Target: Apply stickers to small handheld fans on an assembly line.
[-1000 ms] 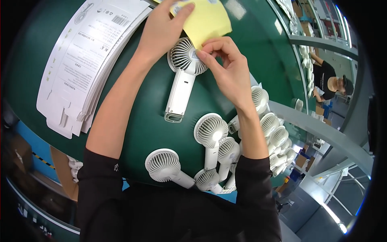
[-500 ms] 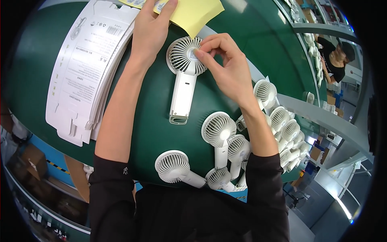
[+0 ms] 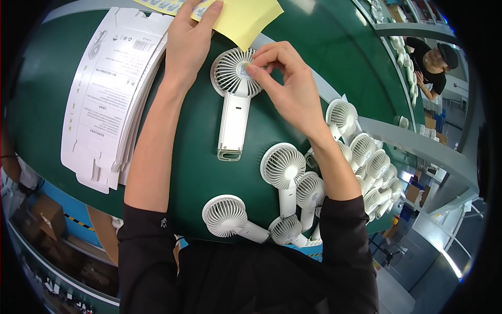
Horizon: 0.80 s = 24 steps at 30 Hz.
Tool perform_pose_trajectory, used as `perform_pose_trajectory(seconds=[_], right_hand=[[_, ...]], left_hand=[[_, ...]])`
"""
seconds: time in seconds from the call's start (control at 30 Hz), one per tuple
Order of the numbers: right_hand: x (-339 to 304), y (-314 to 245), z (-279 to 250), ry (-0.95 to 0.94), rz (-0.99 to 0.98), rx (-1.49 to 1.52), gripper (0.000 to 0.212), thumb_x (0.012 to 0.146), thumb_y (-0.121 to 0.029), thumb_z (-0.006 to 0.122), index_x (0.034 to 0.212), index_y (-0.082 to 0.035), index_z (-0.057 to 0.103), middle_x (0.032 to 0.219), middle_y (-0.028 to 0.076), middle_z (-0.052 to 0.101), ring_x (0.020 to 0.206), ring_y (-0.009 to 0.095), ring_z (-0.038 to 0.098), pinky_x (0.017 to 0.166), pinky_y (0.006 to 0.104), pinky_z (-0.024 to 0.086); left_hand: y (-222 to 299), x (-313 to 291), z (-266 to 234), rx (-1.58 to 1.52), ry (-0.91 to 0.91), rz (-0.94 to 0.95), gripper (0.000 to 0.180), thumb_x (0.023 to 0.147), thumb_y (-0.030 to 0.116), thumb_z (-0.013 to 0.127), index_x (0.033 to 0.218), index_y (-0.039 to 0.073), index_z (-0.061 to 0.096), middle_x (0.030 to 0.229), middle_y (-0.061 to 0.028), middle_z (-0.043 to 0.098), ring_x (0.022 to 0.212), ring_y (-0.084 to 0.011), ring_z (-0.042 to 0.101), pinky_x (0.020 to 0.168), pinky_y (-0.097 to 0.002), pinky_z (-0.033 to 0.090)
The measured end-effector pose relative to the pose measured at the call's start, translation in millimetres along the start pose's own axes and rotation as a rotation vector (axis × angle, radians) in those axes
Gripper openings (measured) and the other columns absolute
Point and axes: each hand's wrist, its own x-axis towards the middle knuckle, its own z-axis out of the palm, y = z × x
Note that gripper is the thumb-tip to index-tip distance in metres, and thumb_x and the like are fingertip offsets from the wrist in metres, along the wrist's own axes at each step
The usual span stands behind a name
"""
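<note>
A white handheld fan (image 3: 234,118) lies on the green table, its round grille away from me and its handle toward me. My right hand (image 3: 287,78) has thumb and forefinger pinched on a small round label (image 3: 243,71) at the centre of the grille. Beyond the fan, my left hand (image 3: 191,39) grips a yellow sheet of labels (image 3: 243,23), fingers closed on its near edge. Part of that sheet runs out at the top of the view.
At my left lies a stack of flat white printed cartons (image 3: 107,99). Several more white fans (image 3: 284,167) lie near me and to the right, many in a heap (image 3: 368,162) past my right forearm. A co-worker (image 3: 434,65) is at the far right.
The fan's head and my right hand sit slightly further left in view. My left hand and the yellow sheet also appear shifted a little left. The pinch at the label stays.
</note>
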Motion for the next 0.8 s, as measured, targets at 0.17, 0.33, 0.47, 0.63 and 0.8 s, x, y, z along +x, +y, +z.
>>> perform_pose_trajectory(seconds=[0.17,0.33,0.47,0.63,0.8], right_hand=[[3,0,-1,-0.006,0.019,-0.013,0.01,0.089,-0.006,0.072,0.09,0.001,0.064,0.104,0.005,0.06,0.082,0.012,0.052,0.078,0.0246,0.045],[7,-4,9,0.099,-0.137,-0.318,0.018,0.086,-0.009,0.076,0.09,0.0,0.061,0.098,0.006,0.056,0.087,0.017,0.053,0.081,0.0289,0.046],[5,6,2,0.023,0.146,-0.135,0.042,0.088,-0.021,0.077,0.12,-0.004,0.054,0.099,0.001,0.051,0.081,0.011,0.045,0.072,0.0271,0.042],[0,-3,7,0.004,0.027,-0.157,0.03,0.094,-0.019,0.068,0.119,-0.003,0.062,0.091,0.002,0.051,0.076,0.012,0.044,0.068,0.0255,0.038],[5,5,7,0.068,0.066,-0.096,0.021,0.098,-0.014,0.061,0.112,0.002,0.061,0.094,0.011,0.057,0.078,0.02,0.052,0.071,0.0325,0.044]], left_hand=[[2,1,4,0.049,0.015,-0.011,0.04,0.1,0.017,0.06,0.135,-0.002,0.056,0.108,-0.0091,0.067,0.091,-0.0102,0.061,0.079,-0.0235,0.048],[-5,10,-7,0.083,0.014,-0.022,0.044,0.098,0.021,0.062,0.135,-0.002,0.054,0.108,-0.0153,0.069,0.095,-0.0205,0.066,0.084,-0.0313,0.051],[-10,11,1,0.126,-0.001,0.04,0.05,0.097,0.026,0.064,0.136,-0.003,0.051,0.12,-0.0204,0.065,0.108,-0.0264,0.064,0.094,-0.0346,0.049],[-13,2,0,-0.05,-0.035,0.073,0.047,0.099,0.023,0.061,0.136,-0.004,0.05,0.13,-0.0208,0.061,0.118,-0.0258,0.06,0.1,-0.0329,0.045],[-3,1,5,-0.032,-0.057,0.085,0.043,0.1,0.019,0.06,0.137,-0.001,0.05,0.13,-0.015,0.061,0.107,-0.0175,0.062,0.09,-0.0288,0.049]])
